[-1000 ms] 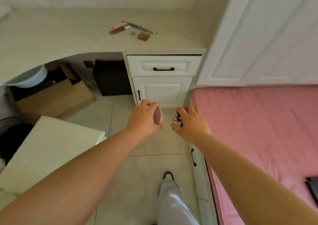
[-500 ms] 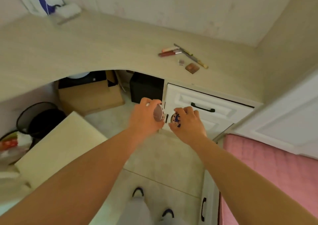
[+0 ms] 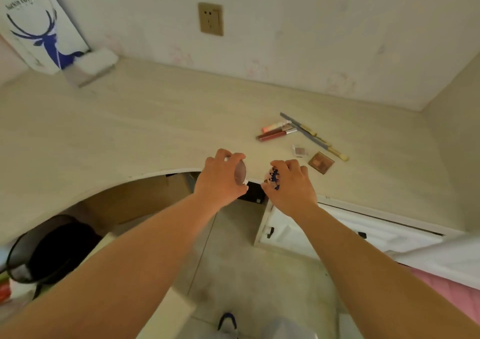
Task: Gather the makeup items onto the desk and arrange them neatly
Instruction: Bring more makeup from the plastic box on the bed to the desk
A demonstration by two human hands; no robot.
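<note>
My left hand (image 3: 220, 180) grips a round pinkish compact (image 3: 240, 173) held on edge, just over the front edge of the pale wooden desk (image 3: 135, 128). My right hand (image 3: 291, 185) is closed around a small item with a blue and white pattern (image 3: 272, 179), beside the left hand. On the desk beyond my hands lie two lip gloss tubes (image 3: 275, 132), several thin pencils and brushes (image 3: 311, 136), a small clear eyeshadow pan (image 3: 300, 151) and a square brown palette (image 3: 321, 162).
A white paper bag with a blue deer (image 3: 41, 27) and a tissue pack (image 3: 91, 66) stand at the desk's back left. A wall socket (image 3: 211, 19) is above. Below are white drawers (image 3: 337, 232), a black mesh bin (image 3: 49, 255) and a pink bed (image 3: 452, 286).
The view has moved closer to the desk and tilted up. Both hands, holding their items, have risen from in front of the drawers to the desk's front edge.
</note>
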